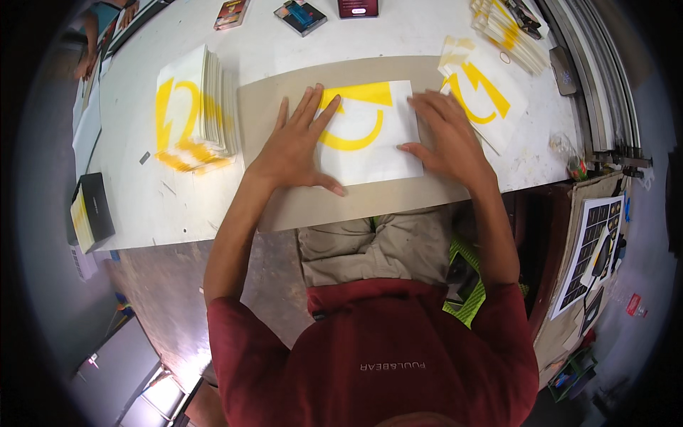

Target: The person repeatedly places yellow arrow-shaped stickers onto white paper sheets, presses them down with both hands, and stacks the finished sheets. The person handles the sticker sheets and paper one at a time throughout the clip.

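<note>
A white paper sheet (pixel 400 153) with yellow print lies flat on a grey-beige board (pixel 370 205) in front of me. My left hand (pixel 300 146) rests over its left edge with fingers spread, the thumb near the lower left corner. At the right edge is my right hand (pixel 448 139), fingers stretched out and thumb apart, slightly blurred. Neither hand grips anything. To the left stands a thick stack of similar printed papers (pixel 186 107). Just beyond my right hand, more printed papers (pixel 494 96) lie loosely overlapped.
The white table (pixel 135 206) carries another bundle of papers (pixel 501 35) at the far right, beside a dark phone-like object (pixel 563 71). Small boxes (pixel 302 17) lie along the far side. A black box (pixel 96 210) sits at the left edge. Another person's hand (pixel 85 67) shows at far left.
</note>
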### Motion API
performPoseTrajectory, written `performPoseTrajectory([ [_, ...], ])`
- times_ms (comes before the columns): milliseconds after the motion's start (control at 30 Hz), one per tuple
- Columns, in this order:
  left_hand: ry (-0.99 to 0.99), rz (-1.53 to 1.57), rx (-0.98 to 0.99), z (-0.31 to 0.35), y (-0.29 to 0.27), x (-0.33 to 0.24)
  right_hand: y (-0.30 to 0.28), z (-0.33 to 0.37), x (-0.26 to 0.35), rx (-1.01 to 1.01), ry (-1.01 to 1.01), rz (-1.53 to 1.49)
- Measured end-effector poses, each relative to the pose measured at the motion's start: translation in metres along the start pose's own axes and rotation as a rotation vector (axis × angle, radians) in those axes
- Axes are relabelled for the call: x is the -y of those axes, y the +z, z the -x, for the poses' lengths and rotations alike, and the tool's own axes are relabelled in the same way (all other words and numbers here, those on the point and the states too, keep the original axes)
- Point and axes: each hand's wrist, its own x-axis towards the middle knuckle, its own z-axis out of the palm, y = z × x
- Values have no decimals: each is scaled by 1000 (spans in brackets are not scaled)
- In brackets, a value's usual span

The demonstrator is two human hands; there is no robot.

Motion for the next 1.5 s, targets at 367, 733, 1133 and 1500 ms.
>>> performPoseTrajectory([
  [367,45,18,-436,25,46,-62,45,26,24,-206,-245,-38],
  [733,-14,1,-426,59,71,-98,66,63,46,-379,-285,-123],
  [1133,-28,-3,-440,61,77,-100,68,65,41,-332,-269,-140],
  [1500,-27,6,-443,61,80,-99,69,66,40,-314,-257,-150],
])
